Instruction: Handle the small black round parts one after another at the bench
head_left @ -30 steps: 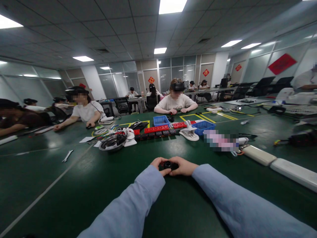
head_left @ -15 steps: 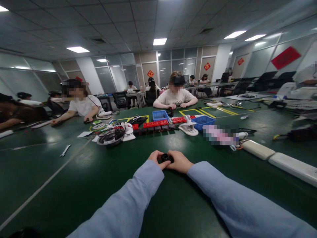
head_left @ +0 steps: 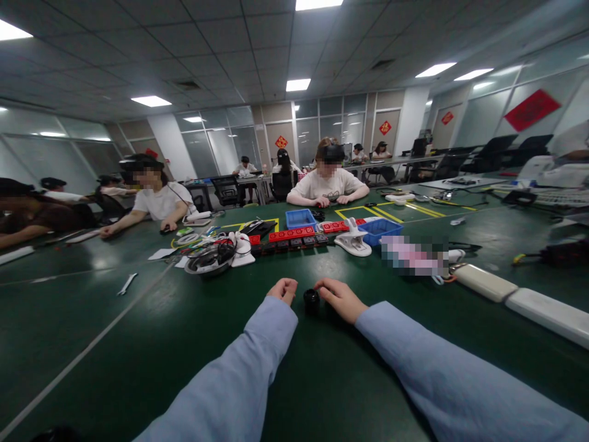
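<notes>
A small round black object point(head_left: 311, 301) stands on the green table point(head_left: 221, 344) between my two hands. To its left, my left hand point(head_left: 282, 290) is apart from it, with the fingers curled together; whether something small is inside them cannot be made out. My right hand point(head_left: 341, 299) is just to the right of the black object, its fingers apart and reaching toward the object's side. Nothing shows in that hand. Whether its fingertips touch the object is hard to tell.
Beyond my hands lie red and black power strips point(head_left: 292, 235), a white clamp point(head_left: 354, 241), two blue trays point(head_left: 380, 228) and a bowl with cables point(head_left: 209, 261). A wrench point(head_left: 127, 284) is at left, white cases point(head_left: 485, 282) at right. A person point(head_left: 329, 179) sits opposite.
My left hand has let go of the black object and moved left. My right hand has loosened and shifted slightly right. The view has tilted up a little.
</notes>
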The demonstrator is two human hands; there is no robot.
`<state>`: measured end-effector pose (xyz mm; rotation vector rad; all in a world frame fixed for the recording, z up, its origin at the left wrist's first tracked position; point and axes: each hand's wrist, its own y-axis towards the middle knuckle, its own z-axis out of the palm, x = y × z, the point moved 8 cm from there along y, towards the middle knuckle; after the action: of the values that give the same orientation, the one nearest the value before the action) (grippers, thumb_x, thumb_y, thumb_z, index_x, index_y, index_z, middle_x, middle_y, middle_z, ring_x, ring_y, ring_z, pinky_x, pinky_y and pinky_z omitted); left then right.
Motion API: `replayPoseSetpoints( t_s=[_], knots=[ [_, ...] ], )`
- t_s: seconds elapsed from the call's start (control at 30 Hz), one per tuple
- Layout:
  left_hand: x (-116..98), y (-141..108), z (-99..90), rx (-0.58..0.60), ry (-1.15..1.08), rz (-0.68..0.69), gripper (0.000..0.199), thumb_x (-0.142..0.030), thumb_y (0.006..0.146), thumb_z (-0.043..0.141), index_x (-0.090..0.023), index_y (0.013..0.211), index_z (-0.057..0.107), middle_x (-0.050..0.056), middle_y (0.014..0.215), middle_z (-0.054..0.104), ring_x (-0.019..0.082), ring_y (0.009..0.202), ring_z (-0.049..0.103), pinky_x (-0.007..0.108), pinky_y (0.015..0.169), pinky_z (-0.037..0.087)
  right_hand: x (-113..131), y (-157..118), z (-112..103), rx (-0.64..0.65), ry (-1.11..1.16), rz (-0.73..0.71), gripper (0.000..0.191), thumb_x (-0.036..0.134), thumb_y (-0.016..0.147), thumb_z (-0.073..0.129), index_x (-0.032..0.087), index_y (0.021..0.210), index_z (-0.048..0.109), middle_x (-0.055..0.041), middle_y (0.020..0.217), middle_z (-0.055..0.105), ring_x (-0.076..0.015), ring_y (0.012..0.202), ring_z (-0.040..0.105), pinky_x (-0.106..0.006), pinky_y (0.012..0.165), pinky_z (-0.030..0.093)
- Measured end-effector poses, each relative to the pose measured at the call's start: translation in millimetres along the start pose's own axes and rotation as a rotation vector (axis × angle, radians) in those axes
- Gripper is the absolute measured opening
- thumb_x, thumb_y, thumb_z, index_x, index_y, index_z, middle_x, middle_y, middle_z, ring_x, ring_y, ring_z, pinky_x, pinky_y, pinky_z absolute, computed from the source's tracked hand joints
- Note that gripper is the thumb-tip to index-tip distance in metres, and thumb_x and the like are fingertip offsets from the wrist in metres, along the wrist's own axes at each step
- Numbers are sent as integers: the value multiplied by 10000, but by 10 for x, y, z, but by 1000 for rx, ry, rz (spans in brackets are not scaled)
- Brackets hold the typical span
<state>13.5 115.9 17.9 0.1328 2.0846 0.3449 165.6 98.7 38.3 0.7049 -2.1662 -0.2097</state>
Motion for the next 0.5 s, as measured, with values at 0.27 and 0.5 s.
replayPoseSetpoints(
  t_s=[0.27,0.5],
  knots=[
    [-73,-43,29,128,133,-30,382,-453,768,366,-177,549,514,-58,418,283,92,418,298,213,430,224,-102,-13,-74,-119,-105,156,459,499,806,299,174,487,358,38,472,326,-101,484,354,-230,484,256],
    [-220,-96,-24,106,150,16,372,-390,788,365,-184,480,329,-50,455,253,93,441,285,226,437,212,-160,-6,-63,-137,-114,180,468,498,797,314,175,459,294,47,454,266,-87,459,306,-222,461,222]
  ],
)
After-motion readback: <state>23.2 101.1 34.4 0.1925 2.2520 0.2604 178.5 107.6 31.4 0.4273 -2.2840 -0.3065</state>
